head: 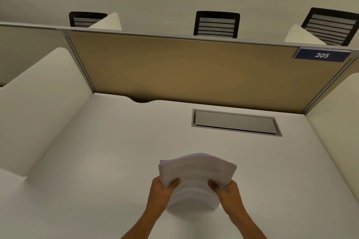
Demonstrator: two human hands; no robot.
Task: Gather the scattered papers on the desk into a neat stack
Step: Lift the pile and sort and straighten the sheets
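Observation:
A thick bundle of white printed papers stands on its lower edge on the white desk, near the front middle. The sheets bow toward me and their top edges are slightly uneven. My left hand grips the bundle's left side, thumb on the front sheet. My right hand grips the right side in the same way. No loose sheets show elsewhere on the desk.
A grey flip-lid cable box is set into the desk behind the papers. A tan partition panel closes the back, with a blue 305 sign at its right. White side dividers flank the desk. Black chairs stand beyond.

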